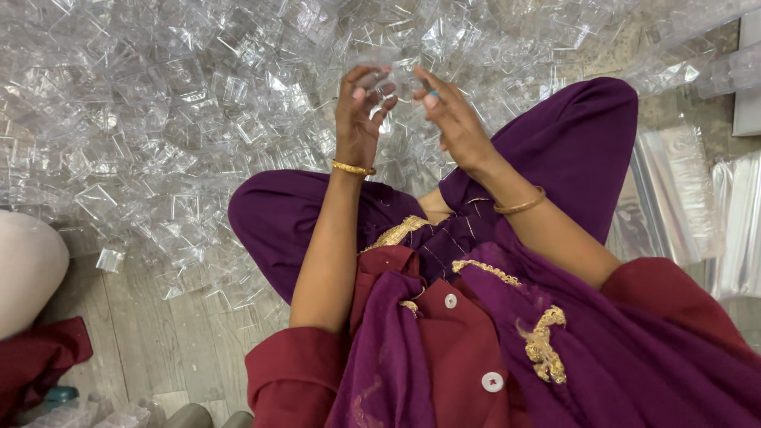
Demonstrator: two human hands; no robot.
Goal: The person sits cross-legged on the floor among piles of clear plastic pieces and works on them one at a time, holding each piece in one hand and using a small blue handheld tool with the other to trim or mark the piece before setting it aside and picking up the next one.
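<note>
Floor (143, 333): grey wood planks, mostly covered at the top by the heap.
Heap of clear plastic boxes (182, 103): fills the upper left and middle, spread across the floor in front of the seated person.
Clothing (571, 143): purple trousers and scarf, dark red tunic with gold trim.
Clear plastic sleeves (674, 198): stacked at the right edge.
Left hand (361, 119): raised, fingers curled around one side of the clear plastic piece.
Right hand (452, 115): raised opposite, fingertips pinching the other side.
Clear plastic piece (394, 73): held between both hands, above the heap.
Bangles (353, 168): gold, one on each wrist.
</note>
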